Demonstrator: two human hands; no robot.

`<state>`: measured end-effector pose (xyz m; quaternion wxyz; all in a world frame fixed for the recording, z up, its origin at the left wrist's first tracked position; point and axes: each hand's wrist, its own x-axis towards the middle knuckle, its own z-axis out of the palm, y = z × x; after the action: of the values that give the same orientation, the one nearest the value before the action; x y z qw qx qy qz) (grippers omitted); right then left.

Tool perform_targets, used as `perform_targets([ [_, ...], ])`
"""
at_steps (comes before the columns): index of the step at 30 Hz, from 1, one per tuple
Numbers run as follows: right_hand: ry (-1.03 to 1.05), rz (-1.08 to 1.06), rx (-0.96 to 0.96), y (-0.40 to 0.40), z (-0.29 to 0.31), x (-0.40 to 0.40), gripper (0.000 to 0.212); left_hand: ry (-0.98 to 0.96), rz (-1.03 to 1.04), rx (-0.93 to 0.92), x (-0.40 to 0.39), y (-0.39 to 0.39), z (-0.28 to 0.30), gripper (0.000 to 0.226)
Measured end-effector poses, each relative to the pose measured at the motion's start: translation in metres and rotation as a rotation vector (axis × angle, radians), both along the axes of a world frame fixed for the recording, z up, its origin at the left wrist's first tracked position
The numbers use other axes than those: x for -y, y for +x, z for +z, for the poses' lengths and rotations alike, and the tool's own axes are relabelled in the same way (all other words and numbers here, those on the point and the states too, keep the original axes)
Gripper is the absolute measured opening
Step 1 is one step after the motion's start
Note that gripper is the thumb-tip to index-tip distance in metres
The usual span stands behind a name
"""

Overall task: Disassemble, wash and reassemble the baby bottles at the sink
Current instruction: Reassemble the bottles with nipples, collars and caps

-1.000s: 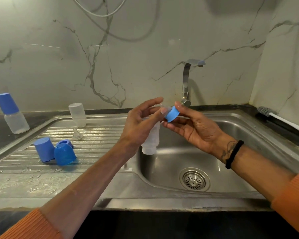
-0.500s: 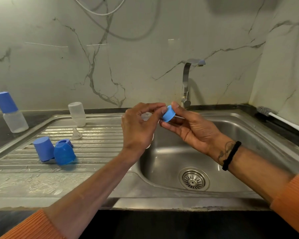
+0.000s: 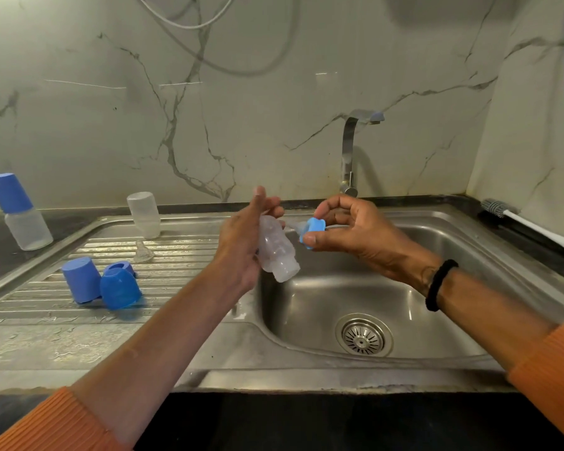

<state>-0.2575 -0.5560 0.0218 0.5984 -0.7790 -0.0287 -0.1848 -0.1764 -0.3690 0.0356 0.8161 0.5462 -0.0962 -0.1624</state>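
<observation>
Over the sink basin [image 3: 437, 255], the left hand [image 3: 241, 252] grips a clear bottle [image 3: 275, 252] just unscrewed from the blue ring [image 3: 313, 230], apparently with its teat, pinched in the right hand [image 3: 349, 231]; washing and reassembly remain, and left of the basin one capped bottle [image 3: 22, 219] stands untouched.

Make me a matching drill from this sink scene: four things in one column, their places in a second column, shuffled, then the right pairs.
Things
1. clear bottle body
2. blue collar ring
3. capped bottle
4. bottle brush

Places
A. on the dark counter at far left
B. pinched in the right hand
C. on the counter right of the sink
D. held in the left hand

Pairs: 1-D, 2-B, 3-A, 4-C
</observation>
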Motion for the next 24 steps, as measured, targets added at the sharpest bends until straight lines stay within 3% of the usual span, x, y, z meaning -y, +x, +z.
perform_targets([
  [2,0.118,0.058,-0.024,0.0,-0.001,-0.001,0.053,-0.087,-0.034,-0.25,-0.005,0.007,0.002,0.052],
  [4,0.19,0.096,-0.023,-0.001,-0.003,-0.001,0.048,-0.174,-0.091,-0.38,-0.011,0.01,0.005,0.045],
  [7,0.239,0.106,-0.031,0.001,-0.001,0.004,0.047,-0.173,-0.104,-0.343,-0.016,0.01,0.01,0.031],
  [10,0.506,0.184,-0.124,0.0,0.0,0.021,0.044,-0.222,-0.071,-0.277,-0.014,0.007,0.012,0.034],
  [11,0.432,0.126,-0.132,0.0,-0.002,0.026,0.042,-0.183,-0.077,-0.202,-0.014,0.006,0.011,0.034],
  [12,0.224,0.013,-0.119,-0.001,-0.004,0.031,0.04,-0.042,-0.061,-0.024,-0.014,0.003,0.009,0.036],
  [14,-0.405,-0.371,-0.042,-0.001,-0.009,0.036,0.037,0.46,0.09,0.617,-0.012,0.004,-0.002,0.05],
  [15,-0.557,-0.473,0.043,0.002,-0.012,0.038,0.036,0.665,0.195,0.92,-0.011,0.007,-0.008,0.058],
  [16,-0.506,-0.487,0.092,0.004,-0.013,0.039,0.037,0.749,0.258,1.09,-0.009,0.01,-0.011,0.064],
  [18,-0.217,-0.468,0.115,0.007,-0.01,0.033,0.04,0.715,0.283,1.136,-0.006,0.012,-0.013,0.067],
  [21,0.164,-0.446,0.077,0.01,-0.004,0.031,0.053,0.559,0.302,0.921,-0.004,0.012,-0.009,0.061],
  [24,0.508,-0.284,0.037,0.01,-0.002,0.028,0.06,0.375,0.199,0.578,-0.005,0.011,-0.008,0.059],
])
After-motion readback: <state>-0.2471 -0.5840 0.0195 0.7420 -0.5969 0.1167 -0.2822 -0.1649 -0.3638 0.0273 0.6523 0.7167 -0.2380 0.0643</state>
